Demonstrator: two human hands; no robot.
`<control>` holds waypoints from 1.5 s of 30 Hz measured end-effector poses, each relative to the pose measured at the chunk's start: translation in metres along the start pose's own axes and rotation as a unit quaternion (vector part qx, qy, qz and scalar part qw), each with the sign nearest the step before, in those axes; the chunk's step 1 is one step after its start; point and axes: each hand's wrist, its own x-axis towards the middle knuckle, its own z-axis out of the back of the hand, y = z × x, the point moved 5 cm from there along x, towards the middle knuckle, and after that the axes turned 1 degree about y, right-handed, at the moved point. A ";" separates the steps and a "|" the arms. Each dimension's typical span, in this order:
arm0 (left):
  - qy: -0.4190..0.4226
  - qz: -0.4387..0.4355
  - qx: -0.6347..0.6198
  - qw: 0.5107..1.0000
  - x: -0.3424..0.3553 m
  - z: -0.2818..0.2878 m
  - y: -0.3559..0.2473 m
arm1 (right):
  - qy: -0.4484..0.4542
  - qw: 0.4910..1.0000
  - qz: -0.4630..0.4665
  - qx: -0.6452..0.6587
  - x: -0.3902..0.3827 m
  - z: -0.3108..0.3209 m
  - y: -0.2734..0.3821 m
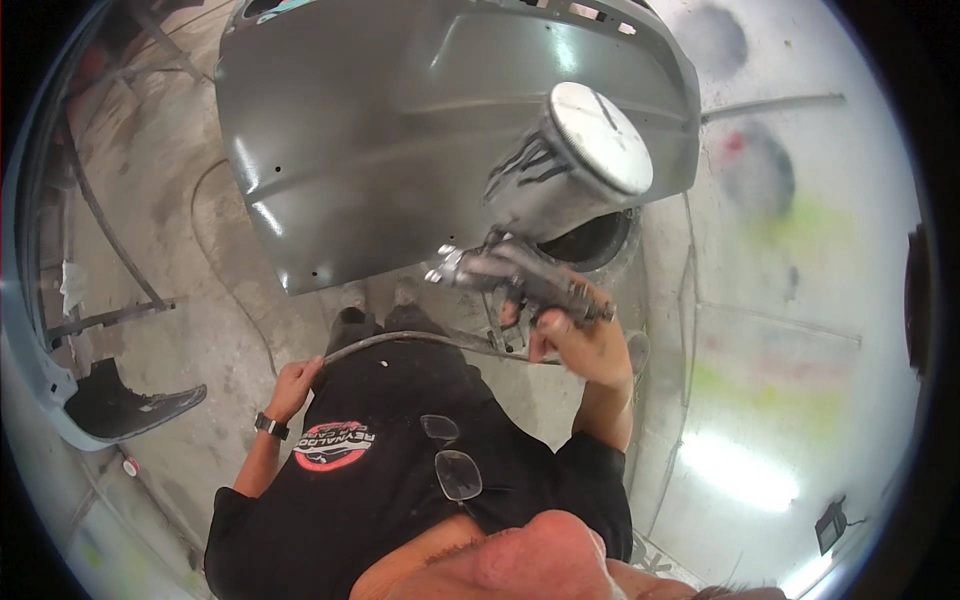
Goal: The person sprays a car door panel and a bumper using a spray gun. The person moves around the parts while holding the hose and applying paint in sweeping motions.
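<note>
My right hand (578, 335) is wrapped round the handle of a paint spray gun (530, 272), raised in front of me. Its silver cup (550, 190) sits on top, tilted, with a white lid and dark paint runs down the side. The nozzle end points left. Beneath the gun runs an air hose (405, 337), which bows across in front of my body. My left hand (292, 388), a dark watch on its wrist, is closed round that hose at the left. Just beyond the gun lies a glossy grey-green car hood (350, 140), partly covered by the cup.
A black tyre (590, 243) stands under the hood's right edge. Paint-marked white wall (800, 290) rises on the right. At the left are a metal frame (110, 225) and a dark curved car part (125, 405). A thin cord (205, 235) trails over the concrete floor (185, 330).
</note>
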 end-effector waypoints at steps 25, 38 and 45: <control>0.009 0.032 0.068 0.997 0.000 0.003 -0.016 | -0.137 0.980 0.075 -0.122 -0.026 -0.018 -0.051; -0.025 0.059 0.089 0.994 -0.003 0.006 0.025 | -0.430 0.899 -0.038 -0.071 0.003 0.115 -0.070; 0.001 0.064 0.046 0.997 -0.006 -0.005 0.028 | -0.605 0.785 0.043 -0.123 -0.042 0.193 -0.058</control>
